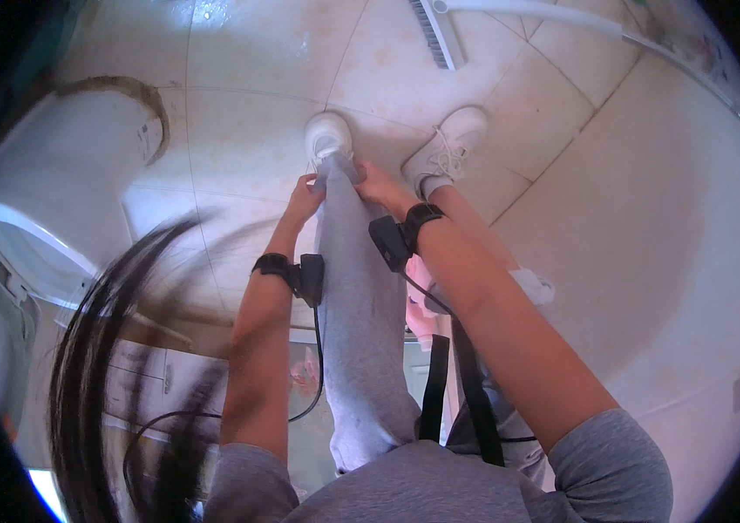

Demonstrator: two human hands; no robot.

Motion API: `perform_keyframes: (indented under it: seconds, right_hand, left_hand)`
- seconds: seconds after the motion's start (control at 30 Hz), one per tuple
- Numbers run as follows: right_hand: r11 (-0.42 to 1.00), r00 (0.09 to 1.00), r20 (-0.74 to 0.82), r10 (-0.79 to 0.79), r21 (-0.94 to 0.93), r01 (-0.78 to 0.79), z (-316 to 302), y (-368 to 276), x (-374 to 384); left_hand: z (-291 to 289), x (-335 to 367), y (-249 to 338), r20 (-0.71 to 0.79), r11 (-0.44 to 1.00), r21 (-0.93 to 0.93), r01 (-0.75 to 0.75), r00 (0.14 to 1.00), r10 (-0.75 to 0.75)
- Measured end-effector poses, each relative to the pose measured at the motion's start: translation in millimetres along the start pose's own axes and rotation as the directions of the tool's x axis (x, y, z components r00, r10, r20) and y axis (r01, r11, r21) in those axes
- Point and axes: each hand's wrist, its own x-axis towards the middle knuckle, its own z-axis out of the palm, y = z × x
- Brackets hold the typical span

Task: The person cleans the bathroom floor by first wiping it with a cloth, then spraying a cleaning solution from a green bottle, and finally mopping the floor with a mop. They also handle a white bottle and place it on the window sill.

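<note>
My left hand [304, 200] and my right hand [379, 186] are at either side of the hem of a grey trouser leg [354, 296], just above a white shoe [328, 137]. The fingers of both hands pinch the cloth at the ankle. The other white shoe [448, 150], with laces, stands a little to the right. Above it my lower leg is bare, and the grey cloth sits bunched around the knee. A black band with a small box and cable is strapped round each wrist.
A white toilet [65, 144] stands on the left. A brush head [441, 37] on a long white handle lies on the tiled floor [257, 52] at the far side. Pink items [420, 315] show between my legs. Long dark hair hangs down at the left, partly blurred.
</note>
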Motion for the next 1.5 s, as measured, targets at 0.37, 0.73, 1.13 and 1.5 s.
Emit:
perform_keyframes:
  seconds: [0.37,0.73,1.13,1.5]
  right_hand:
    - [0.347,0.695,0.502,-0.516,-0.619,0.705,-29.4,13.7,-103.4]
    - [0.910,0.953,0.295,0.066,-0.409,0.063,57.6,125.8,-103.6]
    - [0.867,0.862,-0.186,-0.472,0.076,0.492,-25.4,13.9,-164.4]
    - [0.927,0.958,0.274,-0.090,0.375,-0.020,-9.4,9.4,-163.0]
  left_hand:
    - [-11.4,-152.6,-36.7,-0.097,0.678,0.450,-0.581,0.723,0.684]
    - [111.4,-172.6,-196.2,0.099,0.996,0.090,-0.015,0.995,0.006]
    - [-70.5,-182.5,-151.0,-0.208,0.884,-0.426,-0.190,0.972,0.108]
    - [-19.0,-173.7,-52.8,0.516,0.114,-0.856,0.505,0.849,0.115]
